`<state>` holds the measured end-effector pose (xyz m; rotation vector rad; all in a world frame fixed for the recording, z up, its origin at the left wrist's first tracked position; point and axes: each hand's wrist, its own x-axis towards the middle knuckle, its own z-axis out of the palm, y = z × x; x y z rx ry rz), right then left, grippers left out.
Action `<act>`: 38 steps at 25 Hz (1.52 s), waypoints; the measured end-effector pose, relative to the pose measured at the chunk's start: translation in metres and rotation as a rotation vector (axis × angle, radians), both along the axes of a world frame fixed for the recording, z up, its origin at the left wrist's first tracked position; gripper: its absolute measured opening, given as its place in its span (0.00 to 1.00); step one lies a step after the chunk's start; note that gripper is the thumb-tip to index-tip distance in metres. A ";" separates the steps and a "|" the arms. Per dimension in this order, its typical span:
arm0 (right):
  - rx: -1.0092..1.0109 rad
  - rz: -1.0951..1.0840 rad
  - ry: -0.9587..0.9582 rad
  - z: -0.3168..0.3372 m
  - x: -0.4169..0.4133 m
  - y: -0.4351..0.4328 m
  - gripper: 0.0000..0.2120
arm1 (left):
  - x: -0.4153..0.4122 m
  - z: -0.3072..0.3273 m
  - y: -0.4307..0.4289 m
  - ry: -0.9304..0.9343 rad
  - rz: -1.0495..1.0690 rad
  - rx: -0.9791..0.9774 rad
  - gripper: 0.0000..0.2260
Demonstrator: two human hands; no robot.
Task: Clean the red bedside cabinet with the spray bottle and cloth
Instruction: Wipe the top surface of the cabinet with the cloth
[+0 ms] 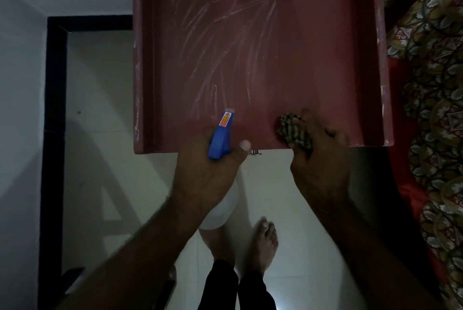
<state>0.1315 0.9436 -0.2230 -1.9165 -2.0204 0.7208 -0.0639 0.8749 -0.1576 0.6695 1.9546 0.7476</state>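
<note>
The red bedside cabinet [313, 46] fills the upper middle, seen from above, its top marked with pale streaks on the left half. My left hand [205, 174] grips the spray bottle [221, 134] at the cabinet's near edge; its blue head points over the top, and its white body hangs below my palm. My right hand [323, 159] holds a bunched striped cloth [293, 131] against the near right part of the top.
A bed with a patterned cover [431, 84] lies close along the cabinet's right side. Pale tiled floor [100, 121] with a black border strip [53, 109] lies to the left. My bare feet [264, 242] stand on the tiles just before the cabinet.
</note>
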 end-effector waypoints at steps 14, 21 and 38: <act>0.094 0.226 -0.042 0.006 -0.035 0.019 0.35 | -0.017 0.002 0.002 -0.018 -0.024 0.072 0.15; 0.116 0.347 -0.027 0.006 -0.058 0.023 0.34 | -0.032 0.005 0.002 -0.058 0.002 0.101 0.14; 0.149 0.456 -0.074 0.013 -0.061 0.045 0.33 | -0.045 0.015 0.017 -0.073 -0.035 0.113 0.15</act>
